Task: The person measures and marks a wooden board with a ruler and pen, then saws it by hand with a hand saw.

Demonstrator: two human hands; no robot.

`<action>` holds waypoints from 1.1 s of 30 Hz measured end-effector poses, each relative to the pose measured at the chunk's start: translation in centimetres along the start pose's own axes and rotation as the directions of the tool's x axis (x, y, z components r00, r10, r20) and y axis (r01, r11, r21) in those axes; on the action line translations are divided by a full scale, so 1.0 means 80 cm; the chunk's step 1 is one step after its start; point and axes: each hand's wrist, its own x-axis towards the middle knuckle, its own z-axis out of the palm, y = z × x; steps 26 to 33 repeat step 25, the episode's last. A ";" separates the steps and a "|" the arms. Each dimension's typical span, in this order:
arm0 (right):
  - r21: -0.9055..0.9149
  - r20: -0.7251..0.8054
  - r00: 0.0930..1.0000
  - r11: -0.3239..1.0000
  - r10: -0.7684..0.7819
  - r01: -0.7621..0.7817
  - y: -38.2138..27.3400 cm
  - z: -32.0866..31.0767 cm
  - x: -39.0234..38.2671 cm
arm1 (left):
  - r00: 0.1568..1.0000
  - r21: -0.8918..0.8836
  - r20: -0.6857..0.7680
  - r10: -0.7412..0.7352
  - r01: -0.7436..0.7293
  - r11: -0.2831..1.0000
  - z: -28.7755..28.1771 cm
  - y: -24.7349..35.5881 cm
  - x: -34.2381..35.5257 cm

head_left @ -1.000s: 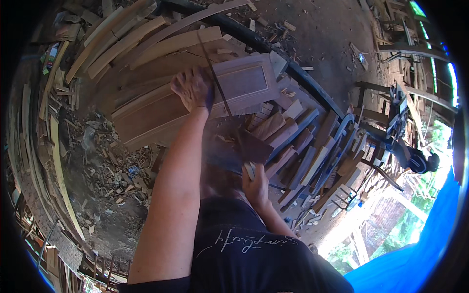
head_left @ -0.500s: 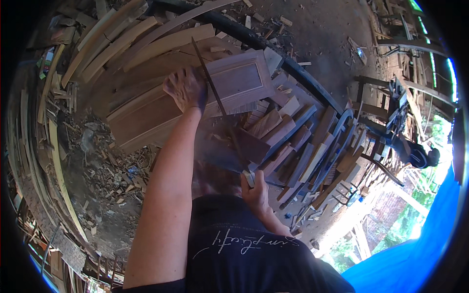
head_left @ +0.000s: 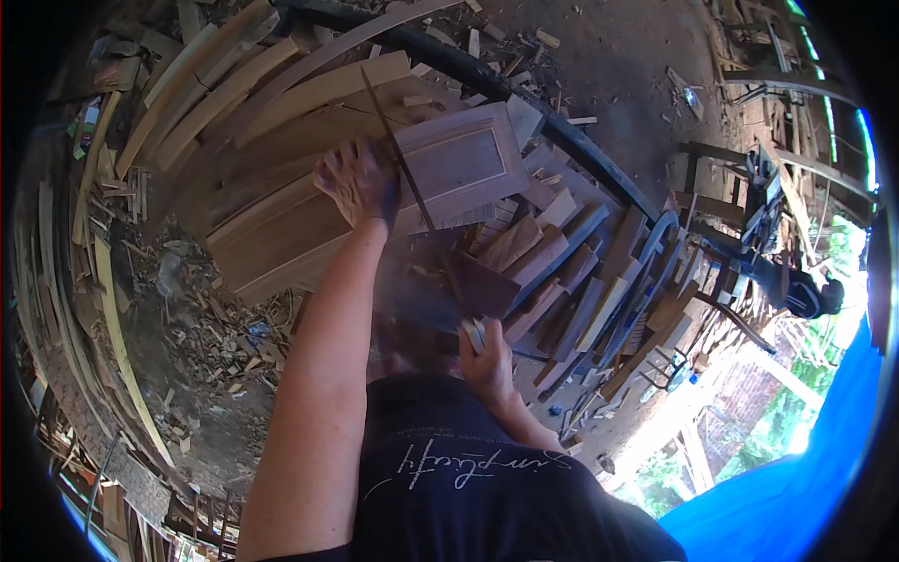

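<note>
A brown wooden panel (head_left: 456, 159) with a framed, recessed face lies at a slant in front of me. My left hand (head_left: 361, 183) rests on top of it, fingers spread and a little bent, just left of the saw blade. My right hand (head_left: 487, 363) is closed round the pale handle of a handsaw (head_left: 407, 167), close to my body. The long narrow blade crosses the panel and sticks out past its far edge. Whatever supports the panel is mostly hidden beneath it.
Wooden blocks (head_left: 538, 253) are stacked right of the panel. Curved boards (head_left: 328, 94) lie beyond it, beside a dark beam (head_left: 599, 164). Wood scraps (head_left: 211, 342) litter the ground at left. A person (head_left: 801, 292) is at the far right, near a blue sheet (head_left: 787, 496).
My right hand and the saw have moved slightly forward, away from my body. My left hand stays on the panel.
</note>
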 end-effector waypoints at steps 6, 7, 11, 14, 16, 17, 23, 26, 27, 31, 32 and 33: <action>0.072 -0.125 0.978 0.981 -0.168 0.178 -0.028 0.066 0.147 | 0.999 -0.034 0.038 -0.001 0.002 0.999 0.007 0.010 0.006; 0.101 -0.116 0.978 0.977 -0.174 0.186 -0.030 0.062 0.150 | 1.000 -0.025 0.008 0.007 -0.007 1.000 0.007 0.008 0.005; 0.090 -0.220 0.954 0.969 -0.204 0.228 -0.049 0.023 0.116 | 0.996 -0.007 -0.082 0.034 -0.034 0.999 0.002 0.008 0.002; 0.138 -0.374 0.924 0.980 -0.084 0.145 -0.055 -0.021 0.077 | 0.994 0.019 -0.101 0.051 -0.049 0.999 0.008 0.002 0.001; 0.091 -0.458 0.888 0.991 -0.041 0.093 -0.027 -0.040 0.056 | 0.988 0.012 -0.139 0.062 -0.061 0.998 0.009 -0.002 0.001; 0.071 -0.491 0.871 0.995 -0.022 0.066 -0.007 -0.046 0.044 | 0.986 -0.002 -0.150 0.071 -0.072 0.997 0.007 0.000 0.000; 0.008 -0.672 0.729 0.986 0.129 -0.168 0.098 -0.053 -0.039 | 0.987 -0.045 -0.092 0.134 -0.138 0.989 -0.009 -0.002 0.001; 0.082 -0.673 0.708 0.973 0.213 -0.215 0.160 -0.038 -0.066 | 0.979 -0.133 0.135 0.151 -0.133 0.982 -0.017 -0.009 0.012; 0.082 -0.673 0.708 0.973 0.213 -0.215 0.160 -0.038 -0.066 | 0.979 -0.133 0.135 0.151 -0.133 0.982 -0.017 -0.009 0.012; 0.082 -0.673 0.708 0.973 0.213 -0.215 0.160 -0.038 -0.066 | 0.979 -0.133 0.135 0.151 -0.133 0.982 -0.017 -0.009 0.012; 0.082 -0.673 0.708 0.973 0.213 -0.215 0.160 -0.038 -0.066 | 0.979 -0.133 0.135 0.151 -0.133 0.982 -0.017 -0.009 0.012; 0.082 -0.673 0.708 0.973 0.213 -0.215 0.160 -0.038 -0.066 | 0.979 -0.133 0.135 0.151 -0.133 0.982 -0.017 -0.009 0.012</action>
